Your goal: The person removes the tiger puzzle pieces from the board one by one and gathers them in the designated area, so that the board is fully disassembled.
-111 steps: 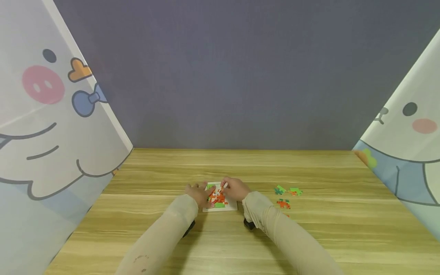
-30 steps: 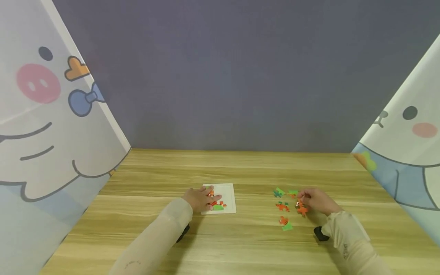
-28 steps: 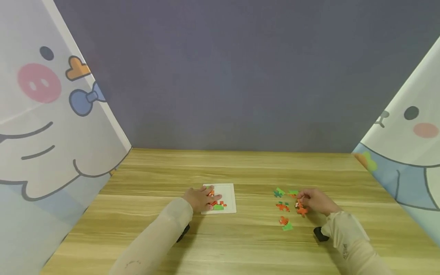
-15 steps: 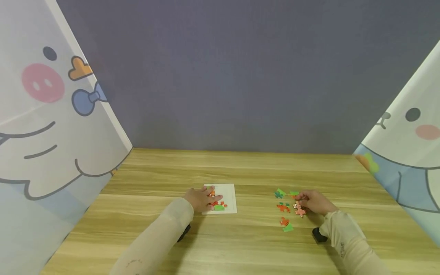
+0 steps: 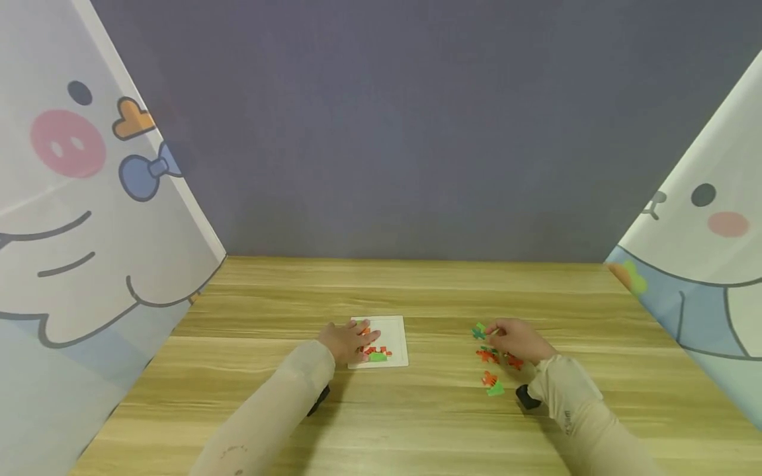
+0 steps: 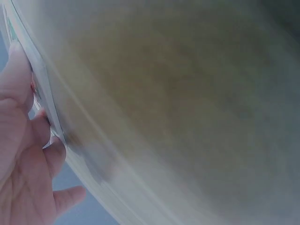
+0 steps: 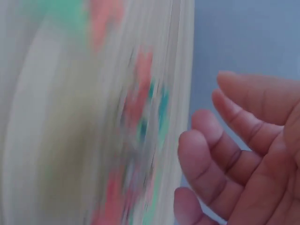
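My left hand (image 5: 348, 342) rests with spread fingers over the left side of a white puzzle tray (image 5: 399, 330). Some orange and green puzzle pieces (image 5: 378, 357) sit along the tray's lower left, partly hidden under the fingers. In the left wrist view the left hand (image 6: 28, 140) touches the tray's edge. My right hand (image 5: 516, 338) hovers over the loose pieces, near a teal and green piece (image 5: 479, 332). Its fingers are loosely curved with nothing seen between them in the right wrist view, where the right hand (image 7: 248, 150) is beside blurred pieces (image 7: 138, 93).
Orange pieces (image 5: 487, 356) lie below the right hand, with another orange piece (image 5: 514, 361) beside the palm. Nearer the front is an orange and green piece (image 5: 494, 389). Everything lies on a wood-grain table (image 5: 286, 297), with a grey panel (image 5: 417, 132) behind it.
Several seconds ago both hands were at the tray, which held more orange pieces; some now lie at right. Since half a second ago the right hand has moved left; the left hand has stayed put.
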Demonstrator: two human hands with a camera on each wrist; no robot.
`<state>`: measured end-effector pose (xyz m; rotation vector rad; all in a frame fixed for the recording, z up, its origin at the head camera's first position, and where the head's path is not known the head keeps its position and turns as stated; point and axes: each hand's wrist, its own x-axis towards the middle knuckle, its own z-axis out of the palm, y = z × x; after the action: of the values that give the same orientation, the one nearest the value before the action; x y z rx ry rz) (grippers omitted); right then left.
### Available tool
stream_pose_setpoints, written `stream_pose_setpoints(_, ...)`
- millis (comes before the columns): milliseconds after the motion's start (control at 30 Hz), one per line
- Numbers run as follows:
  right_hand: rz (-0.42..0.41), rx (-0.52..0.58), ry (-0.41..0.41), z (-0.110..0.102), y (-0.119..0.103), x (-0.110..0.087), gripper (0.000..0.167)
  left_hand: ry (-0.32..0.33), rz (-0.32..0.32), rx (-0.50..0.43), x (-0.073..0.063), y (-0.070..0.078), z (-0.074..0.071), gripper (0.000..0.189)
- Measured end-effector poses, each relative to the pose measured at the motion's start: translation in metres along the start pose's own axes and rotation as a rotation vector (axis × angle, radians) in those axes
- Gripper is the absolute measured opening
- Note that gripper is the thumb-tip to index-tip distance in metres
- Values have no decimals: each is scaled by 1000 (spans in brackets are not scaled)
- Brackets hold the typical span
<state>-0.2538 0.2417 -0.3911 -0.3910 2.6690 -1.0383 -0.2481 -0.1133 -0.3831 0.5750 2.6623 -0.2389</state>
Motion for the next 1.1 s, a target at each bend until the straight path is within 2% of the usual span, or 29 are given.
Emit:
stream_pose_setpoints(200,-119,-11,-76,32,-38,26,22,2,-10,13,0,-2,3,59)
stream_pose_setpoints(400,-220,-189,-66,61,-72,49,15,10,-17,-9,0,-4,2,59)
stream_pose_setpoints(567,-212,-259,-57,76,-89,60,13,0,-18,31,0,-1,1,59)
stream_pose_setpoints(733,-197,-346,-84,90,-103,66,16,1,-19,49,1,1,1,58)
stream_pose_setpoints(933,-223,-462,-125,106,-116,69,24,3,-20,74,0,3,1,58)
stream_pose_setpoints(1100,-219,-551,-102,115,-123,68,26,4,-33,85,0,3,1,58)
